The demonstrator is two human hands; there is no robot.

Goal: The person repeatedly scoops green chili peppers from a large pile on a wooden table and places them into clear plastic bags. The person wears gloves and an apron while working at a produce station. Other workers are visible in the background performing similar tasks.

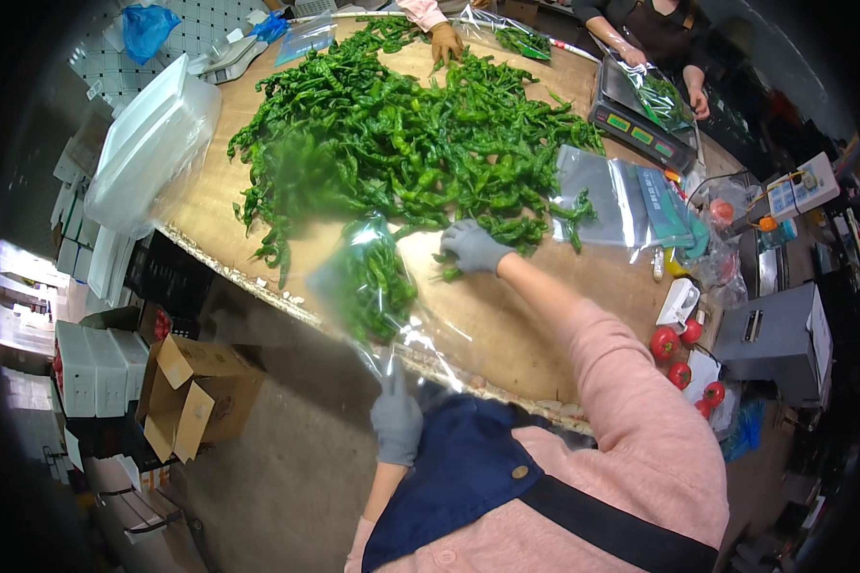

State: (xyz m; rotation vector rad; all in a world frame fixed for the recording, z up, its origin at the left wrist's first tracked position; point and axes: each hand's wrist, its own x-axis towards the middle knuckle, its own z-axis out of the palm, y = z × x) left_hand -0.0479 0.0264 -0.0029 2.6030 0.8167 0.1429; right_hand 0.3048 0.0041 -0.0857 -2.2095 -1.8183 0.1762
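My left hand (397, 419), in a grey glove, grips the near end of a clear plastic bag (430, 336) at the table's edge. Green peppers (380, 286) fill the bag, which lies partly on the wooden table (502, 322). My right hand (473, 247), also gloved in grey, is curled over a few green peppers (450, 272); their tips stick out beneath its fingers. Just beyond it spreads a large pile of loose green peppers (416, 143). Flat clear bags (598, 193) with a teal printed band lie to its right.
Across the table a co-worker's gloved hand (446, 44) touches the pile. Another person's hand (632, 56) is at a bag on a digital scale (641, 136). White foam trays (150, 136) stand left, tomatoes (664, 344) right. An open cardboard box (197, 394) sits below the table's left edge.
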